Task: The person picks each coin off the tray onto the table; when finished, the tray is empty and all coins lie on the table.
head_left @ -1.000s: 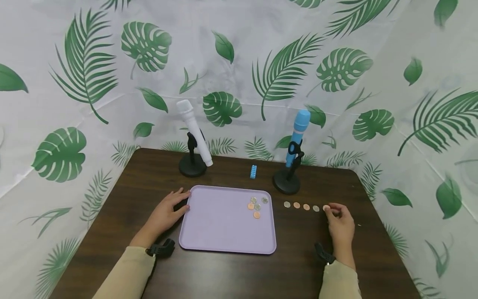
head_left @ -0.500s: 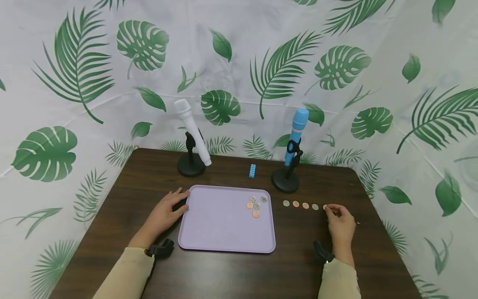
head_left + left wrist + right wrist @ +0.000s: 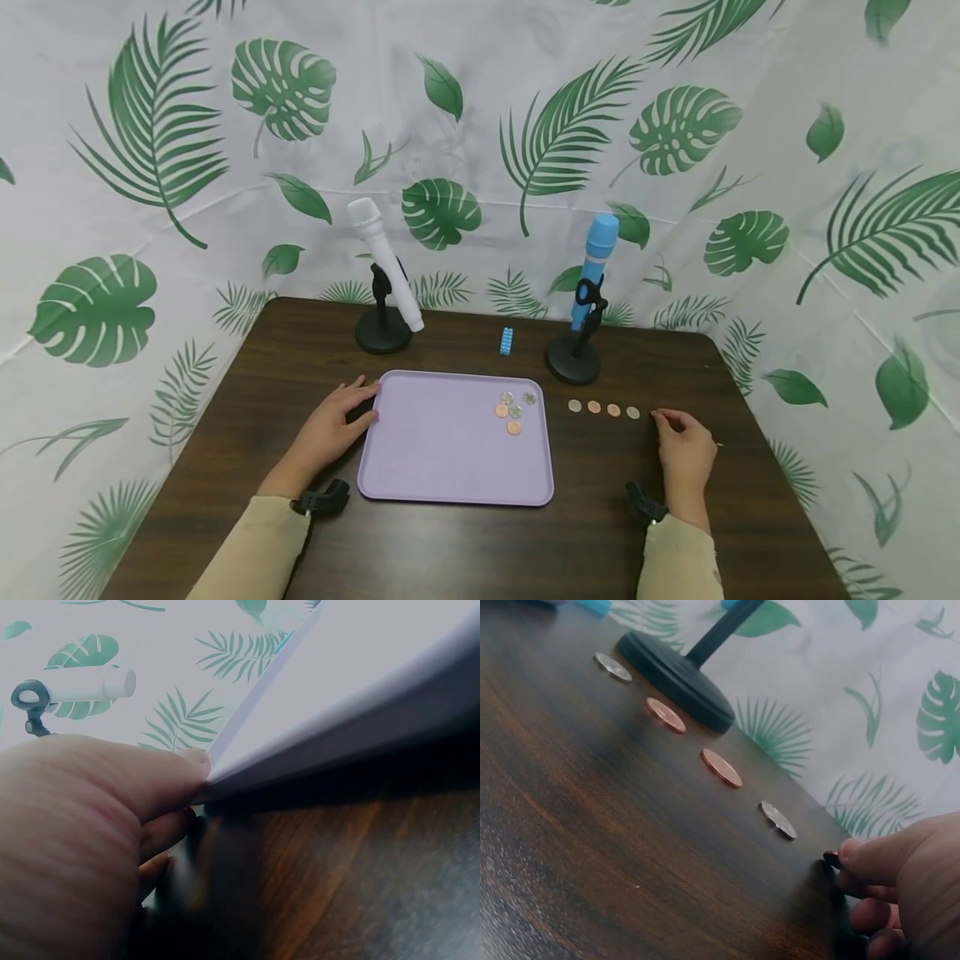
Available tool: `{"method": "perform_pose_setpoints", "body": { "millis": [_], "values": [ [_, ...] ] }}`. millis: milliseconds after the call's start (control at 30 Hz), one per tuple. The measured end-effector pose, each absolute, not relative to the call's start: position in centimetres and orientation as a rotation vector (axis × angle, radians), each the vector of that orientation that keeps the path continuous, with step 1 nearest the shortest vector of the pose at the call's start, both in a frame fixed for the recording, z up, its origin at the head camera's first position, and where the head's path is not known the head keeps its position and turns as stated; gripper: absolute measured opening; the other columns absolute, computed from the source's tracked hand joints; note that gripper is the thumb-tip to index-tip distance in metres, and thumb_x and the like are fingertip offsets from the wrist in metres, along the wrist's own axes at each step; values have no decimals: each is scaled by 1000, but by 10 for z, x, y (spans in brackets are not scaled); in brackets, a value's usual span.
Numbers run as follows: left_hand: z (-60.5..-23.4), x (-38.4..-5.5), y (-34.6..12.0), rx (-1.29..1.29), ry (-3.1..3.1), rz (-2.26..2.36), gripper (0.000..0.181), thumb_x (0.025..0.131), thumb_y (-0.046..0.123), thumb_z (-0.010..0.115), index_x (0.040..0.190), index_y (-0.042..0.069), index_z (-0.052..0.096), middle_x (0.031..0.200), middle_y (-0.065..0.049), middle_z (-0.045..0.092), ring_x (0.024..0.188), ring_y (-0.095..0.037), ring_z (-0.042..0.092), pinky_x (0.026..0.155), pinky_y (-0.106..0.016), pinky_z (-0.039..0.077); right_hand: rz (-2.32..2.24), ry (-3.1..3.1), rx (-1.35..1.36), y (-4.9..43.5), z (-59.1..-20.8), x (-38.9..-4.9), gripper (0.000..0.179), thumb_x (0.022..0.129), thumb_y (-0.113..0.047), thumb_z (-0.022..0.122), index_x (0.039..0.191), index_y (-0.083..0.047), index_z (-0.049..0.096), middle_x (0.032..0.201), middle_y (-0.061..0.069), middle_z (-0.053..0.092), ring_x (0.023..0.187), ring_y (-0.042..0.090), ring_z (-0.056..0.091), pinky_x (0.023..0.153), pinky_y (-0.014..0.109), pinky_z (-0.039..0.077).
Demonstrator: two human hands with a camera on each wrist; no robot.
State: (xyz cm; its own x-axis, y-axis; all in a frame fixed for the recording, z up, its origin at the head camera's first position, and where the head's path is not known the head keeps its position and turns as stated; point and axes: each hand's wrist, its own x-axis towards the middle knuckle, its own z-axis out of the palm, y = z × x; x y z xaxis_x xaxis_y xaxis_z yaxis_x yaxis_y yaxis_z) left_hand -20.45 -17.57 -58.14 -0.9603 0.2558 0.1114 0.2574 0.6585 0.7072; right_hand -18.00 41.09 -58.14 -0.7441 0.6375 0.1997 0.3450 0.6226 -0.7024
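Observation:
My left hand (image 3: 324, 432) rests at the left edge of a lilac tray (image 3: 450, 467), its fingertips and thumb touching the rim. In the left wrist view the thumb (image 3: 176, 774) lies against the tray's side. Several silver and copper coins (image 3: 513, 427) lie in the tray's upper right part. To the right of the tray a row of coins (image 3: 613, 410) runs along the table. At the row's right end my right hand (image 3: 686, 454) pinches a coin (image 3: 831, 858) between thumb and fingers; its edge looks tilted up, and most of it is hidden.
A white microphone (image 3: 390, 271) leans in a black stand (image 3: 382, 332) behind the tray. A blue microphone (image 3: 596, 258) sits in another black stand (image 3: 573, 360) just behind the coin row. Between them lies a small blue studded block (image 3: 506, 341). A leaf-patterned cloth hangs behind the table.
The copper coin at the right end of the row, visible earlier at my right fingertips, is now mostly hidden in the pinch. My left hand stays at the tray. The head view shifts slightly.

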Motion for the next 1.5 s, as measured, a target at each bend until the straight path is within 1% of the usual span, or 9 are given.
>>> {"method": "perform_pose_setpoints", "body": {
  "millis": [133,367,833,967,1100,1200,1267,1367,1500],
  "values": [
    [-582,-205,-176,-443,-2857,-1209,56,105,24,74,157,10,59,164,-11,58,163,-38,39,135,-66,23,925,-2430,-788,410,-582,-181,26,105,-29,75,113,-6,84,117,19,82,104,38,75,78,38,51],
    [-582,-205,-176,-443,-2859,-1214,56,105,24,74,158,11,59,164,-10,57,164,-38,38,135,-66,23,899,-2470,-784,409,-581,-182,26,105,-27,73,113,-4,83,117,22,81,106,42,73,87,53,53],
    [-583,-206,-174,-426,-2881,-1214,57,106,27,73,159,14,57,165,-9,56,165,-37,36,136,-66,22,850,-2534,-760,410,-580,-184,25,107,-20,67,118,-4,82,115,23,71,103,43,66,83,56,50],
    [-583,-206,-175,-428,-2879,-1206,57,105,26,73,159,13,58,165,-10,56,165,-38,36,135,-66,22,896,-2518,-776,408,-580,-184,29,108,-26,68,123,-5,80,114,20,71,99,37,65,78,46,48],
    [-583,-206,-175,-424,-2878,-1201,57,105,24,74,159,12,58,165,-11,57,164,-39,37,135,-67,22,1080,-2326,-798,410,-582,-185,33,107,-27,68,134,-8,69,99,6,70,78,17,64,67,27,47],
    [-584,-206,-176,-420,-2882,-1200,58,105,24,74,159,13,58,165,-11,56,165,-38,36,135,-67,22,1306,-2077,-807,413,-581,-184,35,107,-22,66,138,-8,60,85,-7,64,59,4,57,56,18,47],
    [-584,-207,-176,-418,-2887,-1197,58,105,25,73,159,14,57,165,-10,56,165,-38,36,135,-66,22,1462,-1900,-772,414,-580,-183,32,107,-17,65,136,-8,58,81,-9,61,52,3,54,52,17,46],
    [-585,-207,-176,-414,-2891,-1200,58,105,26,73,160,14,57,166,-10,55,165,-38,35,135,-66,22,1677,-1700,-661,410,-576,-181,26,108,-13,64,133,-7,58,82,-4,61,52,6,50,46,18,43],
    [-585,-206,-176,-416,-2892,-1203,58,105,26,73,160,14,57,166,-10,55,165,-38,35,135,-67,22,1965,-1576,-389,393,-571,-181,20,111,-11,62,124,4,59,80,5,62,52,12,52,39,21,42]
  ]
}}
